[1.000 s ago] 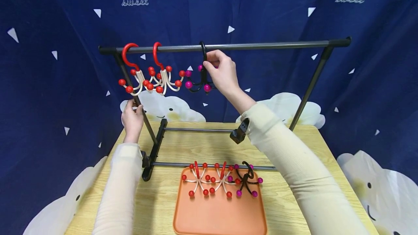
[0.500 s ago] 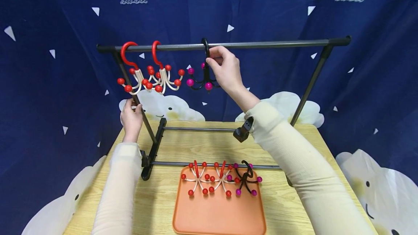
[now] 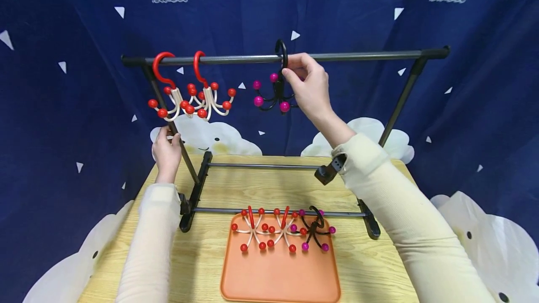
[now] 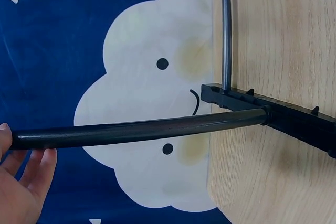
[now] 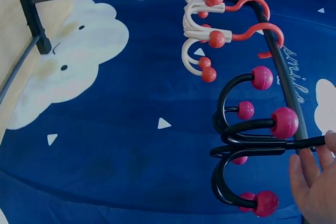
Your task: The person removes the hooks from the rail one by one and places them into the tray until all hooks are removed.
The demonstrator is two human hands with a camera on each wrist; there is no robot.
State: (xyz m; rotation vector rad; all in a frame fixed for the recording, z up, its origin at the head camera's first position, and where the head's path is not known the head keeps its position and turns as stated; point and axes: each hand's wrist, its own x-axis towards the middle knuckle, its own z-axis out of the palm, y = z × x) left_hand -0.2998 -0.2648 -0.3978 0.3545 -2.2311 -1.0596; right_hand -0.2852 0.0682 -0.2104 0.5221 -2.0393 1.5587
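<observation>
My right hand (image 3: 311,87) pinches the stem of a black hook hanger (image 3: 279,89) with magenta balls on its curved arms. Its hook loops over the top rail (image 3: 358,56), and its top stands above the bar. In the right wrist view the balled arms of that hanger (image 5: 231,142) show close up, with fingers by the hook end. My left hand (image 3: 167,153) grips the left post of the rack; in the left wrist view, thumb and fingers lie around this dark post (image 4: 142,130). Two cream hangers with red hooks and balls, one (image 3: 174,99) beside the other (image 3: 207,99), hang from the rail's left part.
Below, an orange tray (image 3: 280,275) on the wooden table (image 3: 366,265) carries two cream-and-red hangers (image 3: 252,232) and a black-and-magenta one (image 3: 313,229) along its far edge. The rack's lower bars (image 3: 269,166) cross behind the tray. A blue curtain (image 3: 358,13) hangs behind.
My right hand has moved right along the rail with the black hanger, whose hook now stands higher above the bar. The left hand keeps its hold on the post.
</observation>
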